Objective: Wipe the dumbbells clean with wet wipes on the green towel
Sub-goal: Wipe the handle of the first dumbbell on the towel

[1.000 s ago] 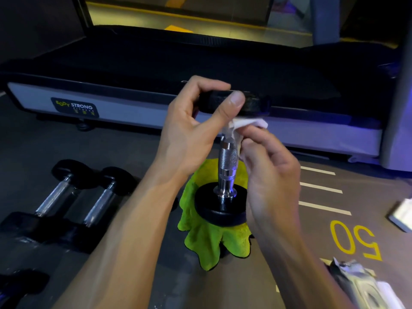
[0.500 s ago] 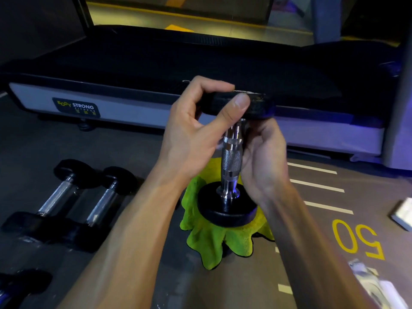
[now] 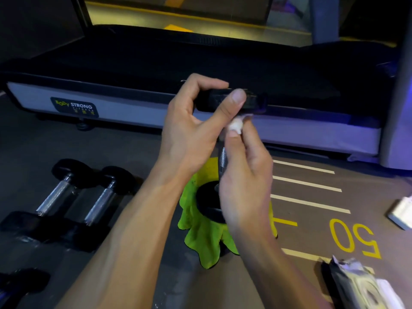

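A dumbbell [image 3: 209, 206] with black ends and a chrome knurled handle stands upright on the green towel [image 3: 201, 237] on the floor. My left hand [image 3: 194, 128] grips its top black end between thumb and fingers. My right hand [image 3: 245, 172] pinches a crumpled white wet wipe [image 3: 236, 126] against the top of the handle, just under the upper end, and covers most of the handle.
Two more dumbbells [image 3: 55, 197] [image 3: 100, 201] lie on the floor at the left, and part of another [image 3: 20, 284] shows at the bottom left. A treadmill [image 3: 200, 74] runs across the back. A wipes packet [image 3: 356, 286] lies at the bottom right, a white object [image 3: 401, 212] at the right edge.
My right hand slid down the handle and came back up to its top, with the wipe showing again under the upper end. The left hand kept its grip.
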Tool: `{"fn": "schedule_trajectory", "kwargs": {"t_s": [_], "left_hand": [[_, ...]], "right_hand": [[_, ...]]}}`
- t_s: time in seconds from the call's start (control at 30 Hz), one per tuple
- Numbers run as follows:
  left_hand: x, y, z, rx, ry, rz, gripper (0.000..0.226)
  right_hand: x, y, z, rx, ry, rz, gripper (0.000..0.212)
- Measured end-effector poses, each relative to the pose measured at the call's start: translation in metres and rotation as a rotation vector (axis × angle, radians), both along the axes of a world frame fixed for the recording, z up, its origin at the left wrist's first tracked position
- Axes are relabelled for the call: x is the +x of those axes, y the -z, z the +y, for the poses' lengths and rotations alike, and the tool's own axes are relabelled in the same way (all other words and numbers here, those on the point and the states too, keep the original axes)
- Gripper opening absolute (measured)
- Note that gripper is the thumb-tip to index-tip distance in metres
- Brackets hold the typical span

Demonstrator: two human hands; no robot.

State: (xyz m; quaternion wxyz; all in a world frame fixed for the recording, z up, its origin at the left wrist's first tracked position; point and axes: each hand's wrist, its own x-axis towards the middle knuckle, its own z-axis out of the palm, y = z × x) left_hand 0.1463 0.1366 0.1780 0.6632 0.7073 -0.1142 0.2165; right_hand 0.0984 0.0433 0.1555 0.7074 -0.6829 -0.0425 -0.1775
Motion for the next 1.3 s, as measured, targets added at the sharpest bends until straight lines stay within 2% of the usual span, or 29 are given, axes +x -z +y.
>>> {"fn": "schedule_trajectory", "kwargs": {"t_s": [0.1, 0.23, 0.37, 0.47, 0.53, 0.6, 0.67, 0.73, 0.83, 0.93, 1.03, 1.1, 1.2, 1.3], "left_hand": [[0.001, 0.000, 0.001, 0.011, -0.022, 0.002, 0.025], [0.001, -0.001, -0.001, 0.006, -0.040, 0.028, 0.024], [0.002, -0.001, 0.001, 0.003, -0.041, 0.011, 0.023], [0.001, 0.000, 0.003, -0.001, -0.010, 0.010, 0.023], [-0.001, 0.000, 0.004, -0.034, 0.011, 0.006, 0.022], [-0.004, -0.002, 0.003, -0.073, 0.061, 0.007, 0.025], [-0.007, -0.003, 0.001, -0.091, 0.110, 0.011, 0.029], [-0.009, -0.003, -0.002, -0.094, 0.128, 0.007, 0.031], [-0.009, -0.004, -0.003, -0.090, 0.092, 0.007, 0.031], [-0.007, -0.003, 0.000, -0.074, 0.065, 0.012, 0.030], [-0.003, 0.000, 0.001, -0.033, 0.022, -0.001, 0.026], [-0.001, 0.000, 0.000, -0.016, 0.011, -0.007, 0.023], [-0.002, -0.001, -0.002, -0.006, 0.028, -0.014, 0.023], [-0.004, -0.001, -0.002, -0.015, 0.042, -0.007, 0.024]], "right_hand": [[-0.006, 0.006, 0.005, -0.050, -0.002, -0.087, 0.036], [0.000, 0.004, 0.004, 0.065, 0.155, -0.044, 0.026], [0.018, 0.002, 0.005, 0.182, 0.190, 0.058, 0.022], [0.028, -0.003, 0.000, -0.004, 0.165, 0.103, 0.011], [0.036, -0.010, -0.006, 0.022, 0.098, 0.207, 0.036], [0.041, -0.018, -0.012, 0.232, -0.059, 0.348, 0.063], [0.049, -0.017, -0.018, 0.423, -0.323, 0.435, 0.069], [0.053, -0.009, -0.022, 0.446, -0.472, 0.484, 0.071], [0.055, 0.001, -0.026, 0.296, -0.436, 0.428, 0.068], [0.041, 0.013, -0.030, 0.008, -0.271, 0.326, 0.055], [0.025, 0.027, -0.042, -0.358, -0.112, 0.093, 0.039], [0.019, 0.027, -0.045, -0.463, -0.039, 0.056, 0.030], [0.016, 0.018, -0.042, -0.289, -0.098, 0.215, 0.031], [0.033, 0.004, -0.037, 0.144, -0.349, 0.412, 0.050]]}}
